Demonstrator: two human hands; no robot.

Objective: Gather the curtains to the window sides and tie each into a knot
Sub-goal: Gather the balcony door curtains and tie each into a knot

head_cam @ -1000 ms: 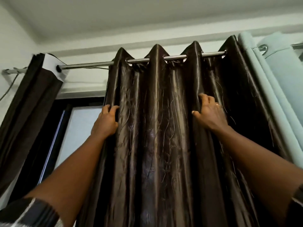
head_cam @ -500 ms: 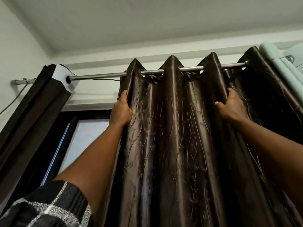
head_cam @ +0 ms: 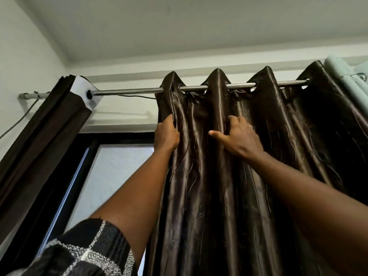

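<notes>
A glossy dark brown curtain [head_cam: 249, 186] with a vine pattern hangs in pleats from a steel rod [head_cam: 129, 91], covering the right part of the window. My left hand [head_cam: 166, 134] grips its left edge just below the rod. My right hand [head_cam: 237, 136] is a little to the right on the same curtain, its fingers hooked into a fold between two pleats and its thumb stretched out to the left. A second dark curtain [head_cam: 39, 136] hangs bunched at the left end of the rod.
The black-framed window [head_cam: 111, 176] shows between the two dark curtains. A pale green curtain [head_cam: 342, 76] hangs at the far right of the rod. A thin cable [head_cam: 20, 120] runs down the left wall. The ceiling is close above.
My right hand has let go of a pleat further right and moved left to a fold nearer my left hand. My left hand has kept hold of the curtain's edge, shifting slightly right.
</notes>
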